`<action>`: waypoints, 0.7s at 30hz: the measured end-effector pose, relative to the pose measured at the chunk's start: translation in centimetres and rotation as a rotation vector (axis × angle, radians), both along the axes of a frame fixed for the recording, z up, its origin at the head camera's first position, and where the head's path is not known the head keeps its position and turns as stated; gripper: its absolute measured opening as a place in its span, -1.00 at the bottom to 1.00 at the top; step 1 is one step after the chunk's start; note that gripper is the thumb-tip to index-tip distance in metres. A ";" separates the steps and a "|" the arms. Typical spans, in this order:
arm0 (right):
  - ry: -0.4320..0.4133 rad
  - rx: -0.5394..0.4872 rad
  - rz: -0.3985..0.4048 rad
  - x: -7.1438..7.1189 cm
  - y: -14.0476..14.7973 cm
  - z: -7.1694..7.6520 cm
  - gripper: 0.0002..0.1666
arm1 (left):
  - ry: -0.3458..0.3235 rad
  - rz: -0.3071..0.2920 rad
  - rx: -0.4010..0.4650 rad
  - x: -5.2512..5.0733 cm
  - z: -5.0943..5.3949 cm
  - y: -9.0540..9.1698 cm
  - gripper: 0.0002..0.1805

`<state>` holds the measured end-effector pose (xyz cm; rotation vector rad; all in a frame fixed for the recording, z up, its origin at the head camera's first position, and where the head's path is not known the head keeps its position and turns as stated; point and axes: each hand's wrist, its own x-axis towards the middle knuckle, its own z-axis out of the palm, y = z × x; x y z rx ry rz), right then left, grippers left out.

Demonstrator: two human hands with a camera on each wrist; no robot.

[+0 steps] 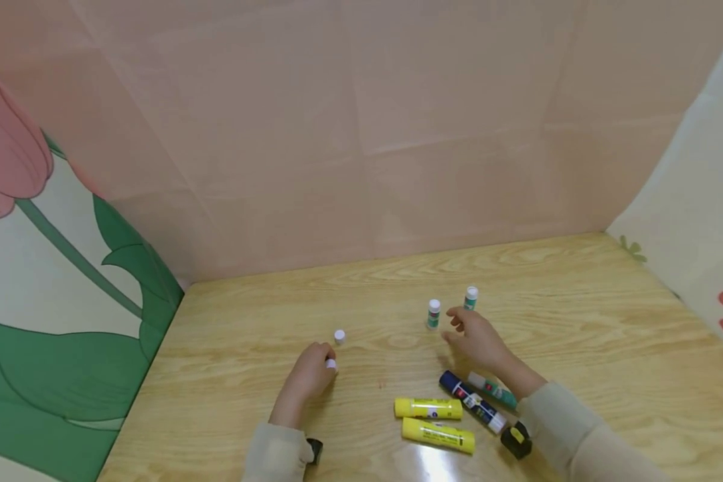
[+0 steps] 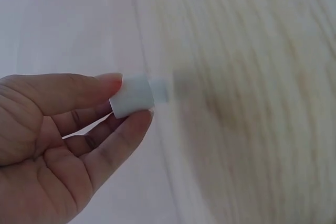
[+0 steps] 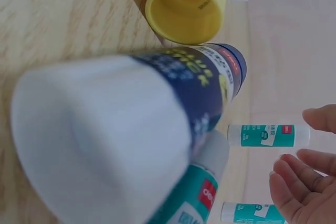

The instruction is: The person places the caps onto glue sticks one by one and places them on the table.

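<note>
My left hand (image 1: 313,370) pinches a small white cap (image 2: 132,96) between thumb and finger, low over the table. Just beyond it a second white cap (image 1: 339,336) stands on the wood, seen blurred in the left wrist view. My right hand (image 1: 477,339) hovers with loosely bent fingers and holds nothing. Close to its fingertips stands an upright green-and-white glue stick (image 1: 434,314). Another such glue stick (image 1: 470,298) stands behind the hand, its lower part hidden in the head view.
Nearer the front lie two yellow glue sticks (image 1: 428,408), a dark blue glue stick (image 1: 472,402) with a white end, and a green glue stick (image 1: 494,390) partly under my right forearm. A pinkish cloth (image 1: 361,147) hangs along the table's back edge.
</note>
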<state>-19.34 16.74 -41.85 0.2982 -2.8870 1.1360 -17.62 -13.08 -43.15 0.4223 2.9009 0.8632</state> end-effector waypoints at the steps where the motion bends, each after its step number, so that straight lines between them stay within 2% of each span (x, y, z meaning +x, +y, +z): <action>1: 0.004 0.003 -0.003 -0.1 0.0 0.0 -0.52 | 0.004 0.001 0.010 0.2 0.1 0.0 -0.86; 5: 0.016 -0.001 0.000 -0.3 0.0 0.1 -0.54 | 0.047 -0.018 0.048 0.6 0.4 -0.1 -0.84; 9: 0.025 -0.020 0.000 -0.4 -0.1 0.1 -0.55 | 0.059 -0.034 0.078 1.1 0.8 -0.1 -0.83; 21: 0.001 -0.035 -0.010 -0.9 -0.5 -0.2 -0.54 | -0.020 -0.058 0.208 2.9 1.5 0.3 -0.82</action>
